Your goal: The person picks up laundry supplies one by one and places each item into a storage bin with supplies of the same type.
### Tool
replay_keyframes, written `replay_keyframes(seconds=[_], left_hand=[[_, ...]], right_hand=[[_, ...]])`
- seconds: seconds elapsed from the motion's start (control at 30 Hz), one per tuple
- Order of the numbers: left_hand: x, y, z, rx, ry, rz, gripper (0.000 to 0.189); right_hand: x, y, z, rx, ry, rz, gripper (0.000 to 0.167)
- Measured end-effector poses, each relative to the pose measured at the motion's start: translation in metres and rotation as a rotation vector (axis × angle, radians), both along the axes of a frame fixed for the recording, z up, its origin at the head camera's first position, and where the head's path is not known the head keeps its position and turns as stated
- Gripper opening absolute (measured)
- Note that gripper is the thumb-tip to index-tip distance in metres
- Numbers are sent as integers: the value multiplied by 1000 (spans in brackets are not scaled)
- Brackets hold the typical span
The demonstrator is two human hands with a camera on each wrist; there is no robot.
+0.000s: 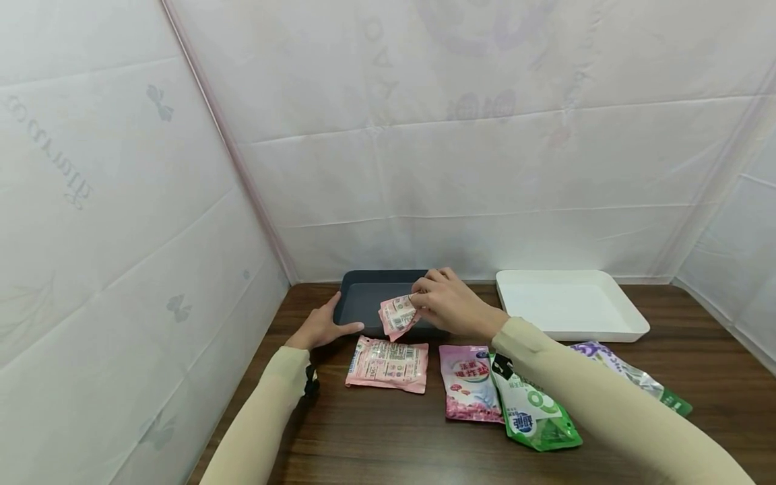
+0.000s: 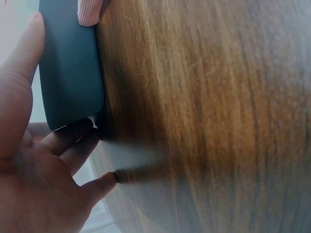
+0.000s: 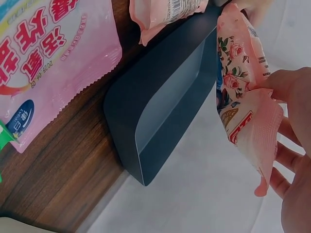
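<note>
In the head view, my left hand [image 1: 321,327] is spread round the near left corner of a dark tray [image 1: 358,303], thumb along the near rim. The left wrist view has its fingers [image 2: 73,145] against the tray's outer wall. My right hand [image 1: 455,303] pinches a pink floral packet [image 1: 398,315] by its edge, over the tray's near right part. In the right wrist view, this packet [image 3: 238,73] hangs folded, showing printed roses. Another pink packet [image 1: 388,364] lies flat on the table, just in front of the tray.
A white tray [image 1: 570,306] stands at the back right of the wooden table [image 1: 376,431]. In front lie a pink pouch [image 1: 469,384], a green pouch [image 1: 539,414] overlapping it, and a purple and green pouch [image 1: 630,370] partly behind my right sleeve. Pale fabric walls [image 1: 461,175] enclose the table.
</note>
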State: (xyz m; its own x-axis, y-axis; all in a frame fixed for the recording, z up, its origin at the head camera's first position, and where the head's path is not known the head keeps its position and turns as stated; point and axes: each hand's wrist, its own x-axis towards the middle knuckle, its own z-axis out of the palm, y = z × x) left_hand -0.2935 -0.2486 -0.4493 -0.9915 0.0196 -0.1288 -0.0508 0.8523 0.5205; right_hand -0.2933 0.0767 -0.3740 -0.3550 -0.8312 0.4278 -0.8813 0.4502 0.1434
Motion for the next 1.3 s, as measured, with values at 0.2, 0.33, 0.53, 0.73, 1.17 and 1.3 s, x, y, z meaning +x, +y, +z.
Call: replay_keyframes(seconds=[0.2, 0.33, 0.53, 0.73, 1.17, 1.3], left_hand=[[1, -1, 0, 7, 6, -1, 111], [1, -1, -1, 5, 8, -4, 113], [1, 0, -1, 6, 10, -10, 112], [2, -1, 0, 3, 13, -13, 113], [5, 0, 1, 16, 4, -1, 114], [6, -1, 2, 16, -1, -7, 116]], right_hand=[[-4, -1, -2, -4, 9, -11, 4], [-6, -1, -3, 4, 11, -24, 5], [-10, -1, -6, -4, 23, -29, 5], [-13, -1, -6, -19, 17, -39, 6], [-18, -4, -9, -32, 29, -73, 4], [-20, -4, -9, -38, 37, -76, 4]])
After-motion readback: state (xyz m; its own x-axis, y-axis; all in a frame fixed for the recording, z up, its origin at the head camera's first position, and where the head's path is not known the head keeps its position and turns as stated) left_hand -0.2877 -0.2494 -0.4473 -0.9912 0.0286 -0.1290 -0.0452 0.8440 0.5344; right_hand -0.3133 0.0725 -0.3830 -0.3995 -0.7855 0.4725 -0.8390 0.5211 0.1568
